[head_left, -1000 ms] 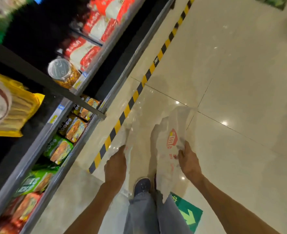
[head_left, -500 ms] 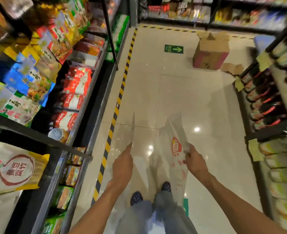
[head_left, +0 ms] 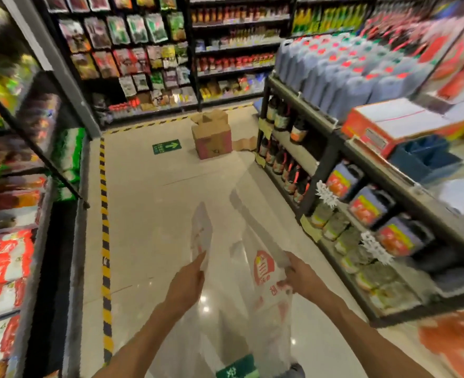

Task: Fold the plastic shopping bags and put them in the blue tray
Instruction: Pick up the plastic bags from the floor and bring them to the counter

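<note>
Between dark metal shop shelves [head_left: 321,126], the view has swung up from the glossy cream tiled floor [head_left: 157,214], so the blue plastic tray [head_left: 427,159] now shows at two o'clock on the right-hand shelf. At six o'clock hangs the clear plastic shopping bag with red print [head_left: 263,271], unfolded. The left hand [head_left: 186,285] pinches one handle, the right hand [head_left: 297,276] grips the other, so folding has yet to start.

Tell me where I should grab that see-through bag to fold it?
Pinch the plastic shopping bag by its two top handle strips, one from each side, as the left hand and right hand do. It hangs limp below, so only held-apart handles keep it flat.
</note>
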